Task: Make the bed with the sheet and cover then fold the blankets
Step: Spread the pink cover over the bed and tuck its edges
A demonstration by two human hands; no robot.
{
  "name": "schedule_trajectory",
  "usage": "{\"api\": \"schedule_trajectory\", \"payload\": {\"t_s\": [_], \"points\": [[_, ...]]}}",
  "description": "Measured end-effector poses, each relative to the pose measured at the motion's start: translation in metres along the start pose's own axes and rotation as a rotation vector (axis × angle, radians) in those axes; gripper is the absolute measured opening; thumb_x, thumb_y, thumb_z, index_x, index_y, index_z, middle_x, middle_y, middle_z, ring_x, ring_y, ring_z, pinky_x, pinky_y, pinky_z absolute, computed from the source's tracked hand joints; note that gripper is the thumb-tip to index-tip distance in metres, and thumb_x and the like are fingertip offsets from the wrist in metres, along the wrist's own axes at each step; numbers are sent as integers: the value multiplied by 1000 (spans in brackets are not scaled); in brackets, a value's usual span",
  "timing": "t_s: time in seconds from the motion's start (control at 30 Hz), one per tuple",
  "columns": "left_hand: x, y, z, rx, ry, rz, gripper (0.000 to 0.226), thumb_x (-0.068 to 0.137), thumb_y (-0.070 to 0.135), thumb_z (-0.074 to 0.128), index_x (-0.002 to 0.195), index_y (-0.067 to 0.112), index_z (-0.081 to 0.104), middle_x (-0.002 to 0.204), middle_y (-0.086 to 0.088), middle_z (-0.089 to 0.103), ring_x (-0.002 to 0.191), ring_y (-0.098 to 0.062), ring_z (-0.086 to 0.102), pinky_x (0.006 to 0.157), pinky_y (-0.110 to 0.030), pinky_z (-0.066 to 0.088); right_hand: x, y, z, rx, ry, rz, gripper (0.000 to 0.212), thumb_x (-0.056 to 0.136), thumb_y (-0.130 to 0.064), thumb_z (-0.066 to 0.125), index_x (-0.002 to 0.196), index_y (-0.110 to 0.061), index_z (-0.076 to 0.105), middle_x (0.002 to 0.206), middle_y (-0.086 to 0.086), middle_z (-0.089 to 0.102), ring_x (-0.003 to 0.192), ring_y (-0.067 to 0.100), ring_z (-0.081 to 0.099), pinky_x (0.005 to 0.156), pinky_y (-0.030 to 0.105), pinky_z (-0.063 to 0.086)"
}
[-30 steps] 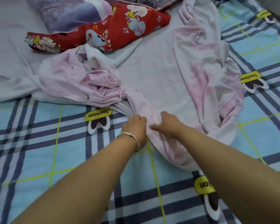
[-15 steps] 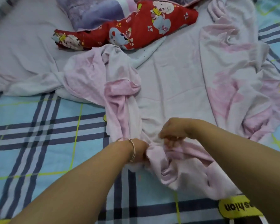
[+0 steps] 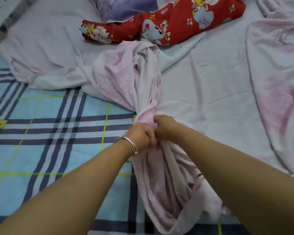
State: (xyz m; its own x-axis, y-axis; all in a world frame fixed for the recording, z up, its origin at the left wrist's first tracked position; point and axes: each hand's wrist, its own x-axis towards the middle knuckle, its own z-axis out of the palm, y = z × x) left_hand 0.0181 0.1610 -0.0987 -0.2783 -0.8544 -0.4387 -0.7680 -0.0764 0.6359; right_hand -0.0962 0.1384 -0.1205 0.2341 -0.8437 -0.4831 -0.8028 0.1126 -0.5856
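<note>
A pale pink blanket (image 3: pixel 126 78) lies bunched across the bed, gathered into a thick rope at the middle. My left hand (image 3: pixel 141 136), with a silver bracelet on the wrist, grips the gathered cloth from the left. My right hand (image 3: pixel 165 126) grips the same bunch from the right, touching the left hand. Below my hands the blanket hangs in loose folds toward me. The blue plaid sheet (image 3: pixel 49 133) covers the mattress underneath on the left.
A red cartoon-print pillow (image 3: pixel 168 26) and a purple pillow (image 3: pixel 122 9) lie at the far side. The blanket spreads flat to the right (image 3: pixel 210 99), with a pink-patterned fold (image 3: pixel 278 92) at the right edge. A bed edge shows at far left.
Both hands have pulled the blanket toward me and closed together on a tighter bunch. The cloth, spread wider earlier, is now drawn into a rope; the view has shifted right and closer.
</note>
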Motion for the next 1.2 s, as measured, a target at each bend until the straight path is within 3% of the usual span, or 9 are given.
{"api": "schedule_trajectory", "payload": {"t_s": [0.13, 0.23, 0.3, 0.37, 0.53, 0.63, 0.8, 0.97, 1.2], "points": [[12, -27, -34, 12, 622, -78, 24, 82, 5, 56, 105, 6, 60, 115, -15, 58, 109, -30, 54, 93, -31, 42, -25, -31, 52, -236, -593, -130, 31, 88, -9, 61, 116, 5, 62, 90, 14, 59, 86, 21, 55, 66, 16, 46], [10, -44, -33, 167, 317, -104, 80, 78, 25, 70, 144, 19, 25, 147, -13, 24, 136, -29, 30, 113, -37, 29, -36, -52, 93, -542, -890, -177, 34, 88, -9, 62, 117, 10, 61, 106, 21, 64, 95, 25, 55, 96, 35, 44], [4, -65, -29, 436, 79, -140, 81, 83, 18, 62, 148, 26, 13, 153, -13, 16, 138, -31, 30, 114, -39, 29, -25, -64, 80, -351, -922, -65, 19, 88, -1, 59, 105, 4, 64, 83, 14, 63, 73, 23, 58, 78, 36, 53], [-5, -82, -25, 626, -119, -145, 54, 89, 14, 52, 140, 21, 34, 142, -15, 42, 127, -33, 47, 105, -40, 40, -9, -68, 50, -93, -733, 98, 20, 90, 1, 53, 107, 3, 63, 70, 7, 64, 60, 18, 62, 60, 27, 53], [-32, -93, -40, 631, -381, 22, 30, 91, 11, 48, 119, 10, 58, 124, -14, 61, 114, -31, 56, 86, -26, 41, 47, -52, 9, 8, 410, 289, 72, 80, -36, 66, 137, -5, 36, 140, 17, 41, 129, 35, 39, 102, 41, 37], [-36, -100, -55, 356, -311, -40, 34, 88, 0, 47, 117, 9, 63, 118, -13, 65, 110, -27, 60, 78, -20, 43, 60, -63, 12, 220, 329, 356, 88, 79, -27, 72, 146, -2, 21, 144, 21, 36, 127, 33, 41, 98, 36, 42], [-20, -117, -92, -369, 593, -291, 40, 89, 29, 58, 114, -2, 50, 113, -22, 55, 100, -30, 55, 74, -26, 38, 32, -125, 68, -103, -282, -27, 31, 90, -12, 57, 120, -6, 64, 101, 14, 67, 85, 25, 61, 67, 22, 47], [-32, -150, -116, -198, 380, -515, 90, 80, 7, 65, 148, 31, 11, 144, -20, 29, 126, -36, 42, 103, -36, 37, 16, -165, 106, 162, -821, 6, 34, 84, -9, 67, 117, -17, 64, 81, 3, 59, 65, 17, 55, 67, 28, 52], [-61, -168, -117, 750, 399, -122, 30, 81, 16, 63, 110, 16, 58, 123, -17, 46, 99, -33, 54, 65, -37, 44, 70, -171, 86, 325, 4, 63, 28, 90, -29, 55, 100, -3, 62, 87, 11, 58, 78, 23, 52, 72, 31, 44]]}}
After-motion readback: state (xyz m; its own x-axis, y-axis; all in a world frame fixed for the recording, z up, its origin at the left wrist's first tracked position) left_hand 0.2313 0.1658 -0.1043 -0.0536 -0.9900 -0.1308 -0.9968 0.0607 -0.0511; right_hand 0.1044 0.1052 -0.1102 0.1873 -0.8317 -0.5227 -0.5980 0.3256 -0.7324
